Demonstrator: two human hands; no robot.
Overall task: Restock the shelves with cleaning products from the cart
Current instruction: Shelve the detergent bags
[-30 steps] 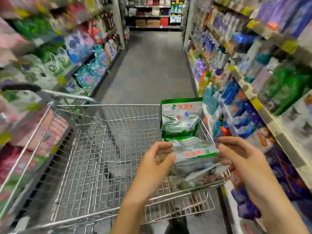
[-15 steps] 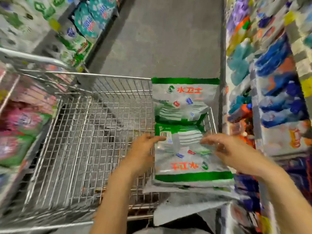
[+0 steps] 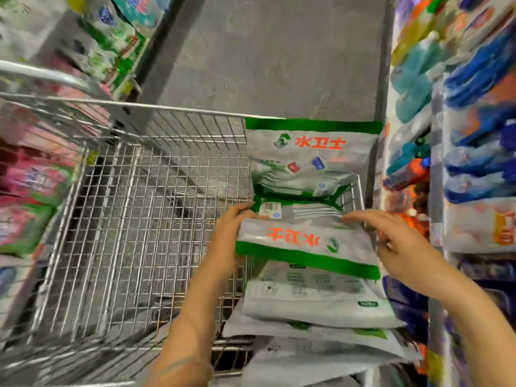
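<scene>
Silver wire makes up the cart [image 3: 178,108] in front of me. Most of it has nothing but wire mesh to see. On its right side lies a stack of bags [image 3: 315,305], white with green bands, one flat on top of the other.

My hands are on the top bag [image 3: 304,241]. It lies on the stack with its red letters upside down to me and a green band on the side near me. A small barcode label [image 3: 269,206] sits at its far left corner.

My left hand [image 3: 227,233] has hold of the left edge of the top bag. Its fingertips [image 3: 245,209] are bent onto the corner just beside the barcode label, and the palm is pressed to the side of the bag.

My right hand [image 3: 399,244] is at the right edge of the same bag. Its fingers [image 3: 360,216] are stretched out nearly straight and spread apart, and they touch the far right corner. They are not curled round the bag.

One more bag, the standing bag [image 3: 310,155], is upright just behind the top bag. It leans in the far right corner of the cart and pokes up over the rim.

Grey floor [image 3: 279,51] runs ahead of the cart. The right shelf [image 3: 474,135] is close by, full of blurry blue, teal and orange things. The left shelf [image 3: 33,177] has blurry pink and green bags.
</scene>
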